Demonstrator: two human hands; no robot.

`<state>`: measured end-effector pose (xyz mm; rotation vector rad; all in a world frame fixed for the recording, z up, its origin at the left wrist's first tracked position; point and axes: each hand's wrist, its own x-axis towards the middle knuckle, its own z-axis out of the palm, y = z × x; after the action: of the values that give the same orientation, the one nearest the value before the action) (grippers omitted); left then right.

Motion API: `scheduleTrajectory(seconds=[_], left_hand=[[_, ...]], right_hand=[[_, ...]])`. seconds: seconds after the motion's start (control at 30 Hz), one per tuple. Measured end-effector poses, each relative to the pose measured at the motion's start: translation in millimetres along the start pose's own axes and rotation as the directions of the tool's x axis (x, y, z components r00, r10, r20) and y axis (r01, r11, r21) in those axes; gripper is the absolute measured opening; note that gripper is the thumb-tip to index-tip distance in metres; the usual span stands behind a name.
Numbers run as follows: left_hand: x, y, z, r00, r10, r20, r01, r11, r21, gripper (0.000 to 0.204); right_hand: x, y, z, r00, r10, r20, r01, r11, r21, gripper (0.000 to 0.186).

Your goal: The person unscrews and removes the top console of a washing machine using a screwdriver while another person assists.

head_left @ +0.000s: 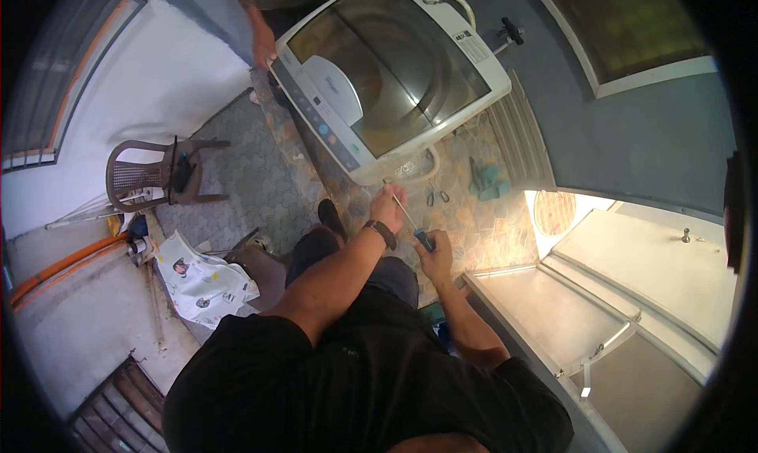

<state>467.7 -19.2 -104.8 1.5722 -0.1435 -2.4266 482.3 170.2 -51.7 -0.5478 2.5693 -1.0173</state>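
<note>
A white top-loading washing machine [395,74] stands tilted ahead of me, its tinted lid shut. My right hand [435,252] grips the blue handle of a screwdriver [414,223] whose shaft points up toward the machine's lower front corner. My left hand [388,207], with a dark watch on the wrist, rests at the shaft's tip beside that corner. Another person's hand [263,44] holds the machine's far left edge.
Pliers [437,194] and a teal cloth [488,181] lie on the patterned floor by the machine. A brown plastic chair [154,173] stands to the left, a printed white cloth [201,283] near my knee. A grey metal door [600,295] sits open on the right.
</note>
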Motion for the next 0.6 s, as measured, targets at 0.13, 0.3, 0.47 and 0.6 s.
scheduleTrajectory(seconds=[0.13,0.3,0.47,0.6], left_hand=[[6,2,-6,0.999,0.009,0.054,-0.008,1.0,-0.022,0.025],[0,11,6,1.0,-0.011,-0.008,0.011,1.0,-0.007,0.02],[14,10,-9,0.991,0.076,0.112,-0.089,0.989,0.118,0.015],[7,6,2,0.994,0.107,-0.021,-0.102,0.978,0.18,0.016]], right_hand=[[20,-5,-23,0.888,0.274,0.368,-0.42,0.809,0.411,0.021],[24,23,-13,0.664,0.346,0.663,-0.698,0.603,0.385,0.026],[13,0,19,0.991,0.118,0.066,-0.122,0.991,0.061,0.03],[11,-6,12,0.99,0.096,0.101,-0.102,0.993,0.06,0.03]])
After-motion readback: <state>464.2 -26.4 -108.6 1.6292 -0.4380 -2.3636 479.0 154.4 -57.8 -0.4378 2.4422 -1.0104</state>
